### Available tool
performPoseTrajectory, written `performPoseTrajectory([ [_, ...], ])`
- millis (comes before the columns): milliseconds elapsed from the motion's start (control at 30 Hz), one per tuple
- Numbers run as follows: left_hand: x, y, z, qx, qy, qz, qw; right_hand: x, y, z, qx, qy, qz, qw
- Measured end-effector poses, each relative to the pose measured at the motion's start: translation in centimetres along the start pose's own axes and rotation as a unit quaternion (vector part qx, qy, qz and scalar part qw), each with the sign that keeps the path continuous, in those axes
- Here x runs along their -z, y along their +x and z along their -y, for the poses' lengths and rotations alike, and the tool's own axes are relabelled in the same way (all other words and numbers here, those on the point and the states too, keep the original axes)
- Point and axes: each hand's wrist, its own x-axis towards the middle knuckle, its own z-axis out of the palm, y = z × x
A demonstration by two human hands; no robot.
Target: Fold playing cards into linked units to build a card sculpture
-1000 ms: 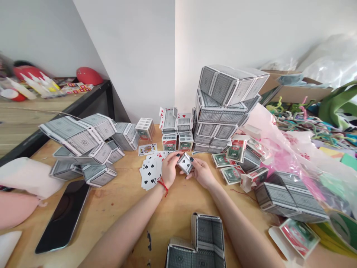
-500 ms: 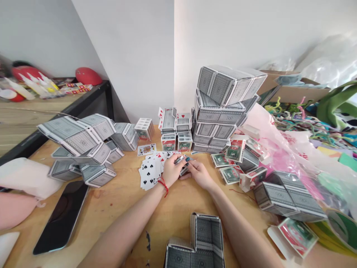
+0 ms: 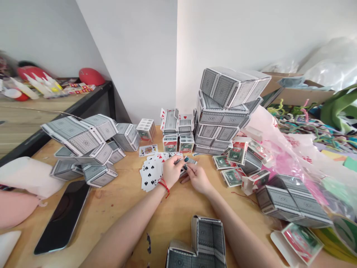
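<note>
Both my hands meet over the middle of the table, with small grey-backed playing cards (image 3: 192, 161) between them. My left hand (image 3: 172, 169), with a red string bracelet at the wrist, is closed on the cards. The fingers of my right hand (image 3: 198, 176) pinch at the same cards from the right. My fingers partly hide the cards' shape. Face-up playing cards (image 3: 151, 173) lie fanned beside my left hand, a five of spades on top. Behind them lies a king card (image 3: 148, 150). An L-shaped block made of cards (image 3: 208, 234) stands between my forearms.
A tall stack of card blocks (image 3: 217, 119) rises behind right; another card structure (image 3: 83, 143) stands left. Card boxes (image 3: 232, 175) lie at right, beside pink plastic bags (image 3: 267, 123). A phone (image 3: 63, 216) lies front left. Two card boxes (image 3: 170, 144) stand against the wall.
The view has shifted slightly, so everything sits a little further right. My right fingers have moved slightly along the cards, and more of a grey card back shows behind them.
</note>
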Motion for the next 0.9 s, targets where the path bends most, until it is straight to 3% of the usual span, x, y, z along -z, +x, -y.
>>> performPoseTrajectory([
  [200, 0.1, -0.4, 0.0, -0.033, 0.026, -0.01, 0.999, -0.2, 0.1, -0.7, 0.001, -0.003, -0.018, 1.0],
  [900, -0.2, -0.4, 0.3, -0.02, 0.017, -0.01, 1.0, -0.3, 0.2, -1.0, 0.026, -0.083, -0.034, 0.996],
])
